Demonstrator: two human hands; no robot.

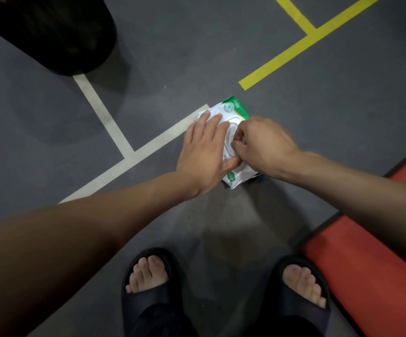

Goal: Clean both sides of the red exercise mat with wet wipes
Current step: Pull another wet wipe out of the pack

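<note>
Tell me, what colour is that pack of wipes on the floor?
The wipes pack is white with green edges and green round logos, seen in the head view.

- Both bare forearms are stretched forward and down, so that the hands meet at the middle of the view.
- The left hand (205, 148) is laid flat, palm down, with the fingers straight and together and the thumb spread toward the right hand.
- The right hand (261, 144) is curled just beside it, fingertips and thumb drawn into a pinch, the knuckles raised.
- Two feet in dark open-toed slippers are seen below the arms.
</note>
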